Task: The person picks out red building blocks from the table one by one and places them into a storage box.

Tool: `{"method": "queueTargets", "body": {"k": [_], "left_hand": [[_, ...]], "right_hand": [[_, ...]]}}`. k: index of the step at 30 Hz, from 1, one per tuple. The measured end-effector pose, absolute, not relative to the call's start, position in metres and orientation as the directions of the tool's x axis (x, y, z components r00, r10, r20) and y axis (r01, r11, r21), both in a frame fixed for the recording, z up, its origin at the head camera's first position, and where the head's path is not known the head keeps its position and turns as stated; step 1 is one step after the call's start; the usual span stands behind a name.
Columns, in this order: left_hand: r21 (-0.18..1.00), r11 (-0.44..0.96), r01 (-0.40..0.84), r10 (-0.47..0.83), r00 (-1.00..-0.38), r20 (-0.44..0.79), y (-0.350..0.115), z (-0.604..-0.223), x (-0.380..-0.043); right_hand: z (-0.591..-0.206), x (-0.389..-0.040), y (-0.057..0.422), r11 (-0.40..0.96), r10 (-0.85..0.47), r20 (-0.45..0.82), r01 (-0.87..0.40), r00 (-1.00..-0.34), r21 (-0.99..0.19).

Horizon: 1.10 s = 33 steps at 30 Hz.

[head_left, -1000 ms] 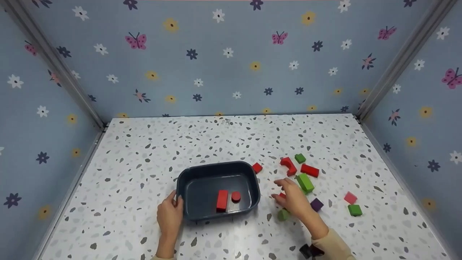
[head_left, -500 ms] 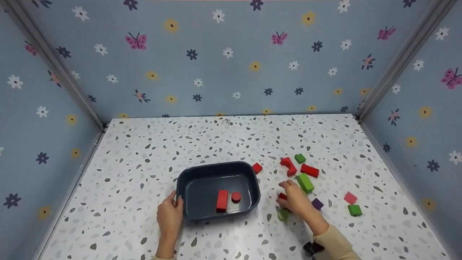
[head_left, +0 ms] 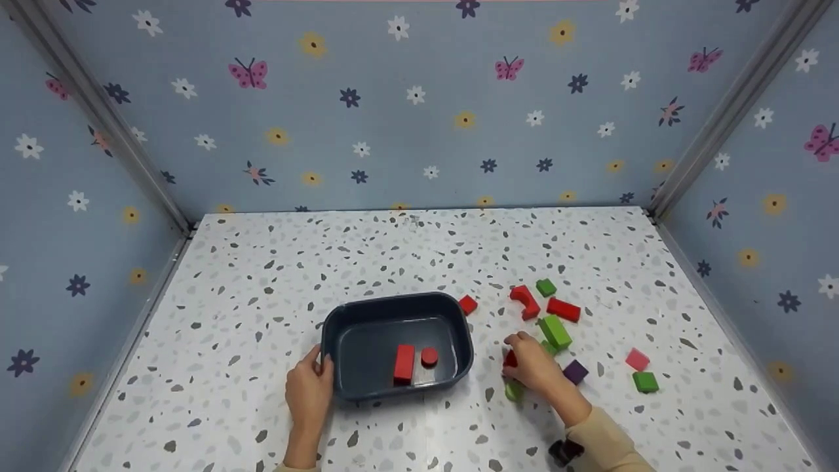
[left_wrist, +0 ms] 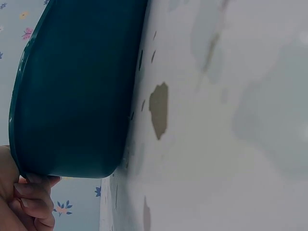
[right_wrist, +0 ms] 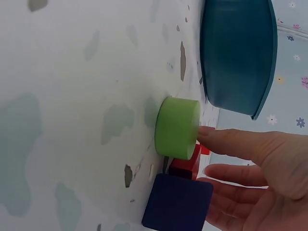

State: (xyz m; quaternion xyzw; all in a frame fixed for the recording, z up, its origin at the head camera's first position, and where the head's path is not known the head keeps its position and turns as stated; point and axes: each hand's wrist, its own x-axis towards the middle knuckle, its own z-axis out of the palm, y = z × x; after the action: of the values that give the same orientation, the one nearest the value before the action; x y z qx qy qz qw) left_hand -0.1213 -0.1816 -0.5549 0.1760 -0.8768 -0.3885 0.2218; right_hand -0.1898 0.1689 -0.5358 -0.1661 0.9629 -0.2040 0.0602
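Observation:
A dark blue rectangular dish (head_left: 360,391) stands on the speckled table; a red oblong block (head_left: 404,364) and a red round block (head_left: 429,356) lie inside it. My left hand (head_left: 309,391) grips the dish's left end, fingers at the rim in the left wrist view. To the right of the dish, my right hand (head_left: 536,364) pinches a red block (head_left: 510,358) between thumb and fingers; the hand hides part of it. A green cylinder (right_wrist: 177,128) stands close by the thumb in the right wrist view, with a purple block (right_wrist: 178,202) beside it.
Beyond the right hand lie a red arch (head_left: 525,302), a red bar (head_left: 564,309), a green oblong block (head_left: 555,332) and a small green block (head_left: 546,287). A red block (head_left: 467,304) sits by the dish's right corner. Farther right are pink (head_left: 637,358) and green (head_left: 645,381) blocks.
My right hand has come down slightly and its thumb and fingers have closed round the red block. The left hand and the dish have stayed in place.

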Motion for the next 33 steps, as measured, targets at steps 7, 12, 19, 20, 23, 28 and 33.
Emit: {"method": "queueTargets", "body": {"k": [7,12,19,20,23,28,33], "left_hand": [[0.763,0.631,-0.139,-0.485,-0.839,0.247,-0.1819,-0.5550,-0.1220],[0.761,0.633,-0.140,-0.486,-0.837,0.250,-0.1821,-0.5551,-0.1222],[0.761,0.633,-0.145,-0.491,-0.835,0.250,-0.1820,-0.5552,-0.1221],[0.761,0.632,-0.145,-0.491,-0.834,0.249,-0.1819,-0.5552,-0.1221],[0.761,0.632,-0.144,-0.491,-0.834,0.251,-0.1815,-0.5551,-0.1219],[0.762,0.634,-0.133,-0.488,-0.833,0.261,-0.1811,-0.5549,-0.1214],[0.762,0.634,-0.132,-0.490,-0.831,0.264,-0.1814,-0.5549,-0.1219]], "right_hand": [[-0.5381,-0.1905,0.1692,0.870,-0.335,-0.074,-0.278,-0.939,-0.408],[-0.5404,-0.1912,0.1696,0.875,-0.326,-0.096,-0.262,-0.940,-0.406],[-0.5426,-0.1923,0.1704,0.869,-0.326,-0.080,-0.266,-0.942,-0.417],[-0.5429,-0.1924,0.1706,0.868,-0.324,-0.082,-0.262,-0.942,-0.422],[-0.5435,-0.1924,0.1711,0.867,-0.322,-0.068,-0.265,-0.944,-0.423],[-0.5440,-0.1933,0.1710,0.858,-0.329,-0.016,-0.292,-0.944,-0.422],[-0.5396,-0.1945,0.1682,0.850,-0.314,-0.032,-0.265,-0.949,-0.456]]}}
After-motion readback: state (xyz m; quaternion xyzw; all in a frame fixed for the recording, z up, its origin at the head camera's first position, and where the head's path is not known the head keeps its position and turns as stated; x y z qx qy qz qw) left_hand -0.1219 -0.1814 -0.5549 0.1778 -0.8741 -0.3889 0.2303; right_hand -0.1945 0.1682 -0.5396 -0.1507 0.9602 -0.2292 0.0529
